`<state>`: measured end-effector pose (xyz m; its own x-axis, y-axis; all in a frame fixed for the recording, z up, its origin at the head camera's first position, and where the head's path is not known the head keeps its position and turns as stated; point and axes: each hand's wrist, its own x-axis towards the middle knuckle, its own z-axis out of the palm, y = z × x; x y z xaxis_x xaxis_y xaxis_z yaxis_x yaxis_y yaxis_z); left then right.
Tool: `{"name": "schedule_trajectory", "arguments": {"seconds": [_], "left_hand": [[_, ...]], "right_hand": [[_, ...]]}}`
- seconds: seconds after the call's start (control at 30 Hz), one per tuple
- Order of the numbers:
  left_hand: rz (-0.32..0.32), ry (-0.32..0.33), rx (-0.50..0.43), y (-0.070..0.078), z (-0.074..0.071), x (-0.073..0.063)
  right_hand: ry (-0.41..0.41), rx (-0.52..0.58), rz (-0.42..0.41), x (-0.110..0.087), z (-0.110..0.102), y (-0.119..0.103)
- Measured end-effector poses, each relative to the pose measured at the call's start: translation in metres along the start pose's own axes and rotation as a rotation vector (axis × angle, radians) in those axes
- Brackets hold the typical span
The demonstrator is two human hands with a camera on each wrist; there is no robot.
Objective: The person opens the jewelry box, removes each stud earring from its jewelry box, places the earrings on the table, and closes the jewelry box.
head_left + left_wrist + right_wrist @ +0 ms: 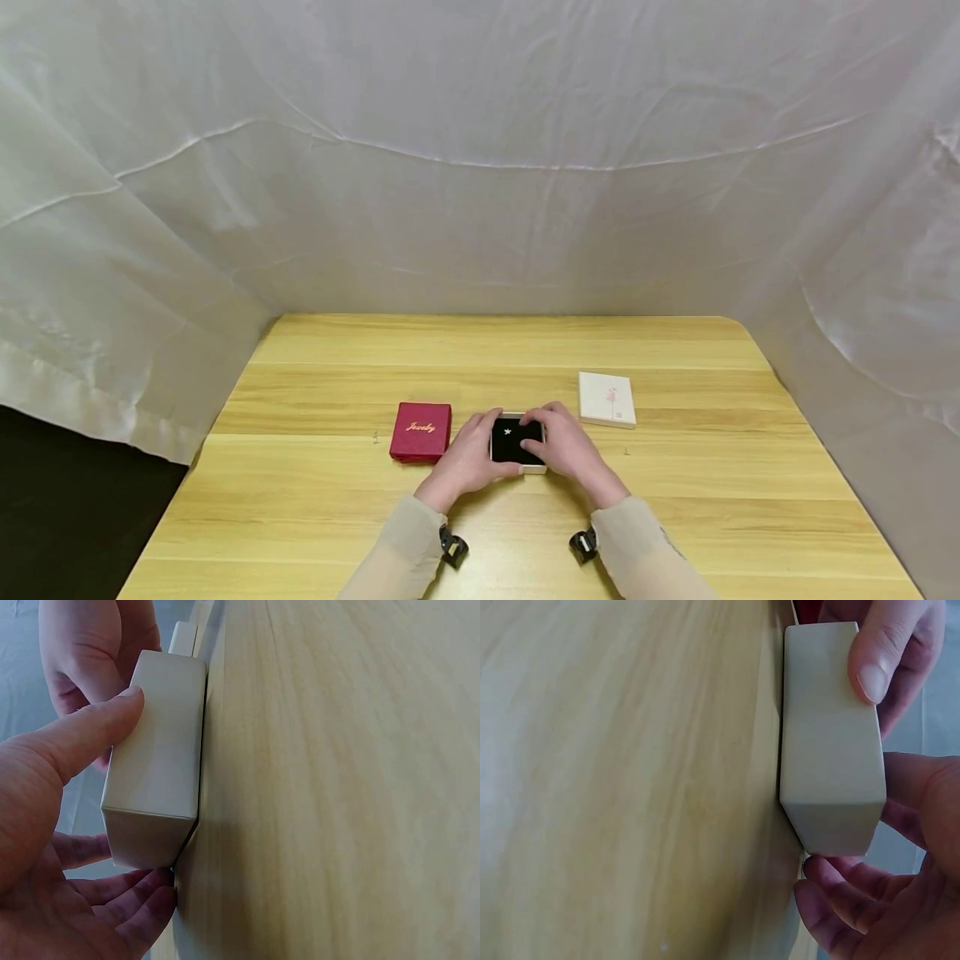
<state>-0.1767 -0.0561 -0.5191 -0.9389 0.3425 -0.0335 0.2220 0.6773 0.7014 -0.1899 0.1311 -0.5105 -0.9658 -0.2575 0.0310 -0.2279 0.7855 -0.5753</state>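
A small white jewelry box (535, 469) without its lid lies on the table, holding a black pad (510, 452). On the pad sits a tiny star-shaped silver piece (507, 432). My left hand (467, 460) grips the box from the left, thumb on its front wall (159, 742) and fingers round the side and back. From the right, my right hand (567, 446) reaches over the box with thumb and index bent above the pad, their tips apart. Its other fingers (847, 896) are by the box's right side; whether it pinches anything is unclear.
Left of the box stands a dark red box (422, 431) with gold "Jewelry" lettering. A white lid (606, 398) with a pink flower print lies behind and to the right. Pale cloth (480, 217) hangs around the wooden table (315, 517).
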Motion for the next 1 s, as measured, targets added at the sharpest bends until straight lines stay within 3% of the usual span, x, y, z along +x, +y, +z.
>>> {"name": "schedule_trajectory", "arguments": {"seconds": [0.47,0.7,1.0], "left_hand": [[0.004,0.001,0.012,0.0,-0.001,0.0],[0.005,-0.001,0.009,0.0,0.0,-0.001],[0.014,0.003,-0.001,-0.001,0.0,-0.001]], "right_hand": [[-0.025,-0.054,-0.103,0.009,0.007,-0.007],[-0.04,-0.059,-0.092,0.011,0.008,-0.01],[0.018,-0.051,-0.131,0.013,0.012,-0.011]]}}
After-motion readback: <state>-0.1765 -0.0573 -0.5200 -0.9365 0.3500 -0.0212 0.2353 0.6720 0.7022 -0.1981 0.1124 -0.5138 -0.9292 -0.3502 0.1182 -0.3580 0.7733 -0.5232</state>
